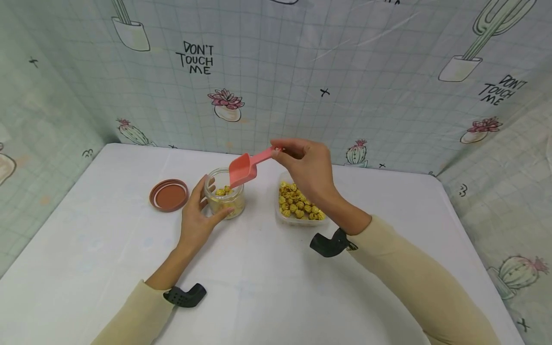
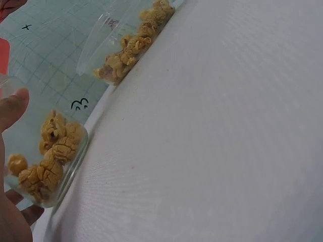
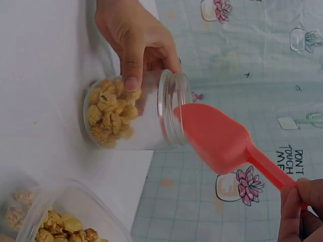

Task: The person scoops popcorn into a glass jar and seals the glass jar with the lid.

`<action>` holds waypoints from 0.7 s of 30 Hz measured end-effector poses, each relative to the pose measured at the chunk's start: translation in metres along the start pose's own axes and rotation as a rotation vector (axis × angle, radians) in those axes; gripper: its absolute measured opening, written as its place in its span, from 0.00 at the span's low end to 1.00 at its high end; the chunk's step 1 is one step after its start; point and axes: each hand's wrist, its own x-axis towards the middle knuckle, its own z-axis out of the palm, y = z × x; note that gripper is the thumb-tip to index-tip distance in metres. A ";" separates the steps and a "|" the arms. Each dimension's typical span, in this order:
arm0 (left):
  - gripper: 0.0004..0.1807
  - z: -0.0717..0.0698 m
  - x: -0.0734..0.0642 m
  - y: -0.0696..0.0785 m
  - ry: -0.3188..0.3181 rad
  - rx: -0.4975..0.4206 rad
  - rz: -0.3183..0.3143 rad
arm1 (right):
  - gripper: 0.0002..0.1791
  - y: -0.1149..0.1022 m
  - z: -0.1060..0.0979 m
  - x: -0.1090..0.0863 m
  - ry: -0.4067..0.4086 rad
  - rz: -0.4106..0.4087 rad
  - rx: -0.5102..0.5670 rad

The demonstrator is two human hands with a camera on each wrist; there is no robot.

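A clear jar point(image 1: 236, 203) stands on the table, partly filled with caramel popcorn point(image 3: 111, 113). My left hand point(image 1: 198, 223) grips the jar around its side, thumb in front. In my right hand point(image 1: 308, 165) the handle of a red scoop point(image 1: 243, 170) is pinched between thumb and fingers. The scoop is tilted down, its front edge at the jar's mouth point(image 3: 174, 108); no popcorn shows on the part of it in view. Right of the jar sits a clear plastic tub point(image 1: 297, 222) of popcorn, partly hidden behind my right hand and wrist.
A brown-red round lid point(image 1: 169, 195) lies on the white table point(image 1: 258, 287) left of the jar. Behind the table hangs a patterned cloth point(image 1: 276, 72) with printed cacti, and more of it runs along both sides.
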 end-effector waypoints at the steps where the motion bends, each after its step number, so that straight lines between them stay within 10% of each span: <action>1: 0.46 0.000 0.000 0.001 -0.002 0.002 -0.004 | 0.14 -0.001 0.000 0.000 -0.001 -0.005 0.000; 21: 0.47 0.000 0.000 0.001 -0.001 0.005 -0.002 | 0.15 0.025 -0.015 -0.011 0.065 0.152 0.171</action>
